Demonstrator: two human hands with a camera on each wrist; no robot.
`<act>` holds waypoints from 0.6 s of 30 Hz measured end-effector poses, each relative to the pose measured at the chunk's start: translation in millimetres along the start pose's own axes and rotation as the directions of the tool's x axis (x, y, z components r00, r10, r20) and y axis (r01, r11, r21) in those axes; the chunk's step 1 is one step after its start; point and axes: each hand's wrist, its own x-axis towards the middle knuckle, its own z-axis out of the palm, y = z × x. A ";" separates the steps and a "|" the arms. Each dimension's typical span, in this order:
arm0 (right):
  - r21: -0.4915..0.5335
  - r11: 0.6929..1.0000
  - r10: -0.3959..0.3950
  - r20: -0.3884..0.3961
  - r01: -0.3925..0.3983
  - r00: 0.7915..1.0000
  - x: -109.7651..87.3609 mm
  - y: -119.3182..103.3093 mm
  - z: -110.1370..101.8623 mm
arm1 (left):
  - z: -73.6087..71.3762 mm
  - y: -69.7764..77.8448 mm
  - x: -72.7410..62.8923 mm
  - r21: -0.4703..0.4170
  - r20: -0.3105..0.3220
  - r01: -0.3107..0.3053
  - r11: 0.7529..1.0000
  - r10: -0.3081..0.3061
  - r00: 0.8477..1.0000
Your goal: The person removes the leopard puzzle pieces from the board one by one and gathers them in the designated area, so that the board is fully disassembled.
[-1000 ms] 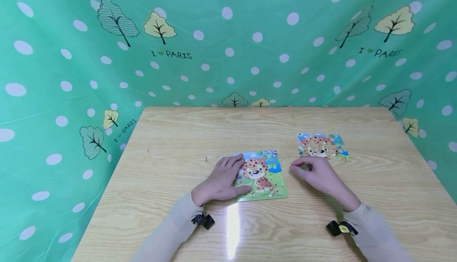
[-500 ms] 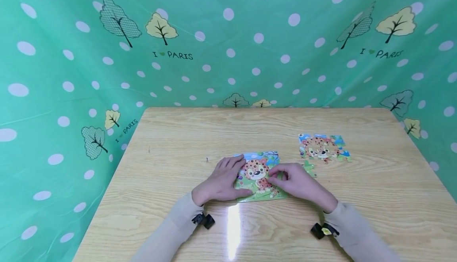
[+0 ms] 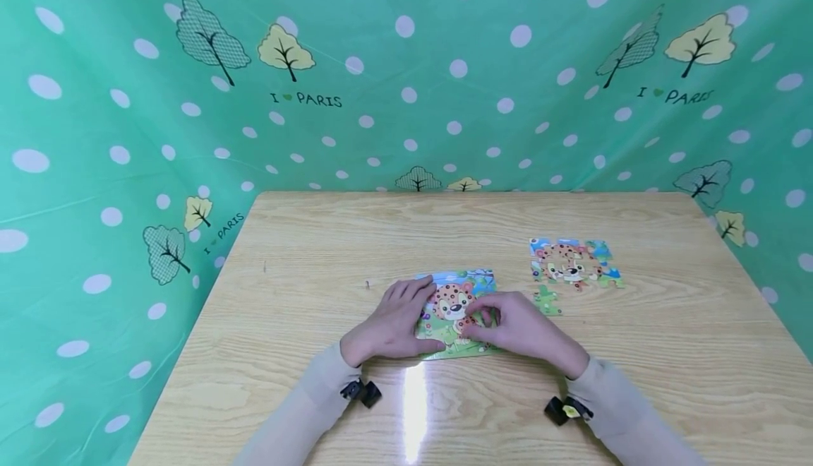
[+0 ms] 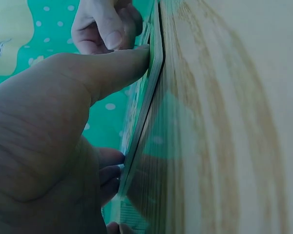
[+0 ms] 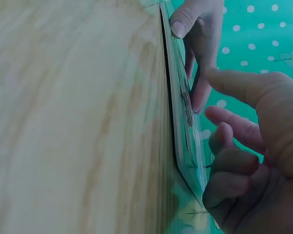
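A leopard jigsaw puzzle (image 3: 452, 296) lies in a thin board on the wooden table. My left hand (image 3: 394, 318) rests on its left part with fingers spread; in the left wrist view the left thumb (image 4: 122, 68) touches the board's edge. Over the middle of the picture is my right hand (image 3: 514, 325), hiding the lower right. In the right wrist view its thumb and index finger are apart, with no piece visible between them, and the other fingers are curled. Beside them, a puzzle piece (image 5: 187, 109) seems slightly raised from the board.
To the right of the board, several joined puzzle pieces (image 3: 568, 263) form a leopard's face. A green piece (image 3: 547, 300) lies just below them. A tiny object (image 3: 367, 284) sits left of the board. Green dotted cloth (image 3: 406, 99) hangs behind the table (image 3: 305, 261).
My right hand has moved left from beside the joined pieces onto the board's picture, uncovering the green piece. My left hand has stayed in place.
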 end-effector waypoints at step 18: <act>-0.018 1.000 0.021 0.106 -0.019 0.994 4.1 -3.7 2.4 | 0.9 -0.6 -0.8 -0.010 -0.010 -0.007 1.000 0.007 1.000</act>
